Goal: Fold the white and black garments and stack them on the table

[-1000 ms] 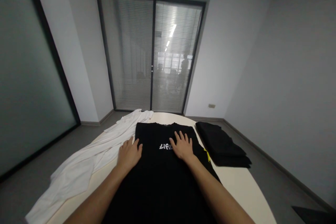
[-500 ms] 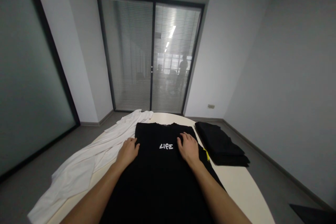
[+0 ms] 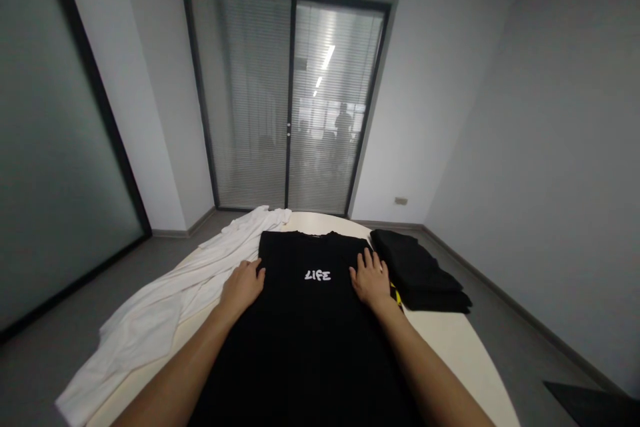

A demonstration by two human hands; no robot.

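A black T-shirt (image 3: 310,333) with white lettering lies spread flat before me, its neckline at the far end. My left hand (image 3: 243,287) rests on the shirt's left edge, thumb apart from the fingers. On the right edge lies my right hand (image 3: 371,278), palm down with its fingers spread. Both sleeves are out of sight, and the shirt's near end runs out of the frame. A bit of yellow (image 3: 397,295) shows beside my right wrist; I cannot tell what it belongs to.
The shirt lies on a cream round-edged table (image 3: 460,347). Crumpled white clothing (image 3: 150,320) stretches along the left side. A folded black garment stack (image 3: 420,273) sits at the right edge. Glass doors with blinds (image 3: 290,100) stand beyond; a person's dim silhouette shows there.
My right hand has slid right, from the shirt's chest to its right edge, with the fingers spread wider. The left hand stays nearly where it was.
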